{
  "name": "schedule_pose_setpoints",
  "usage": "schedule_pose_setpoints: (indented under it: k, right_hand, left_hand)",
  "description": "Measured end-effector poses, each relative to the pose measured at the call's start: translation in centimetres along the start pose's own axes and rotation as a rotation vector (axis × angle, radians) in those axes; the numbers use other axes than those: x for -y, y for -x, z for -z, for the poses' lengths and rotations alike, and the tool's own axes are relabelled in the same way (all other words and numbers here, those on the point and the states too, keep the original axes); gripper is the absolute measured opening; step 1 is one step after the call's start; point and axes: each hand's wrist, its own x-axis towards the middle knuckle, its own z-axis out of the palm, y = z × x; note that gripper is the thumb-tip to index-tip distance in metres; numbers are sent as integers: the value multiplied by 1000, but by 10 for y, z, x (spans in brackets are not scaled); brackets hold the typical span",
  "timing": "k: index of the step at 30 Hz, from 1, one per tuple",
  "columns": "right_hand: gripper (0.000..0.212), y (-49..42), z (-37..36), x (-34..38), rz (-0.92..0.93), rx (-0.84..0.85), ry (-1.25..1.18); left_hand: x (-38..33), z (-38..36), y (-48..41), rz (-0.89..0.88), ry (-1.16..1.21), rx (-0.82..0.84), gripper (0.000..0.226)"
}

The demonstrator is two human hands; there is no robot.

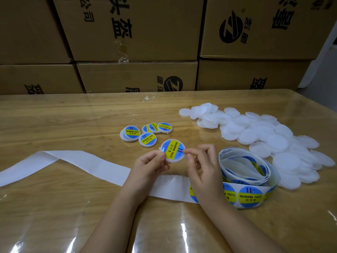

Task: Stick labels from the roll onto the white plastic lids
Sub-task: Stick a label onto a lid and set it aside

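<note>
A white plastic lid with a blue and yellow "SOLDERING PASTE" label on it is held above the table centre. My left hand pinches its lower left rim. My right hand pinches the right edge of the lid or label with thumb and forefinger. The loose label roll lies just right of my right hand, with round labels showing on its strip. Several labelled lids lie behind my hands. A big pile of plain white lids covers the right of the table.
Empty white backing paper trails from under my wrists off to the left edge. The wooden table has a clear plastic cover. Stacked cardboard boxes form a wall along the far edge.
</note>
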Motion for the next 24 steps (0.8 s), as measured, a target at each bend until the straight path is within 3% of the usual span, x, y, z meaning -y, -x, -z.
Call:
schedule_pose_setpoints:
  k: [9,24]
  right_hand:
    - [21,3,-2,7,143,40,73]
    - [32,0,0,5,25,77,133]
  left_hand:
    - [5,-2,0,-7,-64,41,20]
    - [9,-1,0,22,-116,148,32]
